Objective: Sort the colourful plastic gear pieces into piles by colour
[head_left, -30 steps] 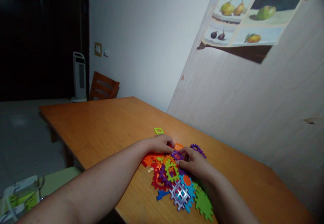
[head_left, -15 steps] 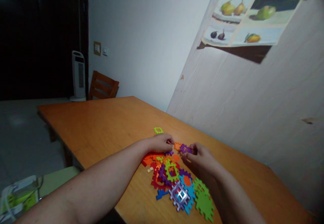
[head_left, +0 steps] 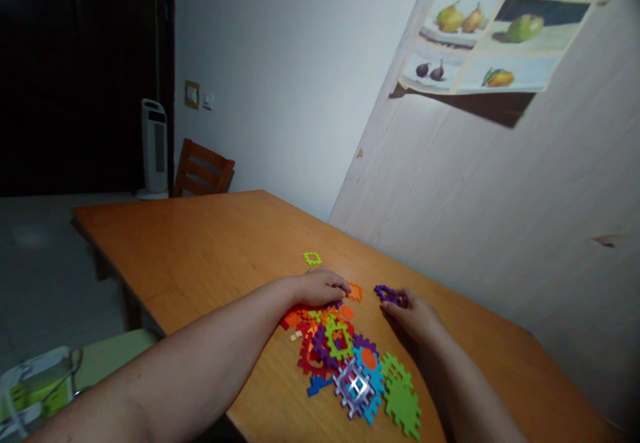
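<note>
Beyond the silvery toothed frame point(head_left: 346, 375) and to its right, a purple toothed piece point(head_left: 383, 290) is held between the thumb and fingers of the right hand point(head_left: 416, 316), closed narrowly around it. Farther left, yet also beyond the silvery frame, the left hand point(head_left: 323, 287) is placed low over the table point(head_left: 200, 243), its fingers bent and kept close together, with the tips at an orange frame point(head_left: 359, 292); whether that frame is gripped cannot be told. Just behind the silvery frame, a yellow-green frame point(head_left: 331, 337) is seen lying over red and purple pieces. Close to its left a dark blue piece point(head_left: 316, 385) is set; partly under its right side, a light blue piece point(head_left: 379, 381) is overlapped. Farther right, green toothed pieces point(head_left: 403, 401) are spread.
</note>
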Demonstrator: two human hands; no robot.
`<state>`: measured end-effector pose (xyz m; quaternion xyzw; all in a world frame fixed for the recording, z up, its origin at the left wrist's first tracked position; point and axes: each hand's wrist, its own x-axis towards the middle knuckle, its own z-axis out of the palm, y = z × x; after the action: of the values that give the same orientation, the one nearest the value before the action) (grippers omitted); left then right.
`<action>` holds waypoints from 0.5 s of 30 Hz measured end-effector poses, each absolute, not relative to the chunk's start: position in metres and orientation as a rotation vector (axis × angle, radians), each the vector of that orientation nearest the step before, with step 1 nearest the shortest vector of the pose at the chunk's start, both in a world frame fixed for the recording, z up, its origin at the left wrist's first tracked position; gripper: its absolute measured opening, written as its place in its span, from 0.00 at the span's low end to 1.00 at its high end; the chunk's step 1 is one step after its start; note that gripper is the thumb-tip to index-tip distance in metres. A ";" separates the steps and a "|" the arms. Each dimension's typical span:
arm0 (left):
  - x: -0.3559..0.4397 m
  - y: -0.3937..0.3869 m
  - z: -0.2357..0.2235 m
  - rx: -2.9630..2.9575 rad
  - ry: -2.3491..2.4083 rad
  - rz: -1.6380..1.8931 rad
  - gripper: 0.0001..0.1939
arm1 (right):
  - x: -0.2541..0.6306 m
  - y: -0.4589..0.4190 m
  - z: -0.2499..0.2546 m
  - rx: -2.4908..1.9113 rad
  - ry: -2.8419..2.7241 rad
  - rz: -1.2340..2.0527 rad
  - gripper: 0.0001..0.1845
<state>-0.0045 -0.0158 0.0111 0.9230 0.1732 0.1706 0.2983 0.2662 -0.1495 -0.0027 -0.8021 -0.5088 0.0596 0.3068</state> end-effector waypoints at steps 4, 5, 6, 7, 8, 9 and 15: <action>-0.007 -0.018 0.014 2.451 0.493 0.472 0.14 | 0.269 -0.150 -0.004 -2.111 -1.384 0.079 0.19; -0.007 -0.018 0.014 2.442 0.522 0.490 0.14 | 0.269 -0.151 -0.004 -2.134 -1.383 0.051 0.18; -0.007 -0.017 0.015 2.437 0.564 0.508 0.14 | 0.269 -0.151 -0.003 -2.158 -1.378 0.025 0.17; -0.007 -0.016 0.015 2.437 0.611 0.524 0.14 | 0.267 -0.151 -0.003 -2.174 -1.371 0.004 0.16; -0.007 -0.015 0.014 2.441 0.653 0.537 0.14 | 0.264 -0.151 -0.002 -2.173 -1.367 0.000 0.15; -0.006 -0.014 0.014 2.447 0.686 0.547 0.14 | 0.260 -0.150 -0.002 -2.150 -1.371 0.024 0.13; -0.003 -0.002 0.010 2.370 0.751 0.672 0.12 | 0.224 -0.143 0.010 -1.804 -1.532 0.523 0.09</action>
<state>-0.0031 -0.0016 0.0096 0.8835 0.2801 0.2506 0.2795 0.2235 -0.1427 0.0097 -0.6967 -0.5919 0.2020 0.3513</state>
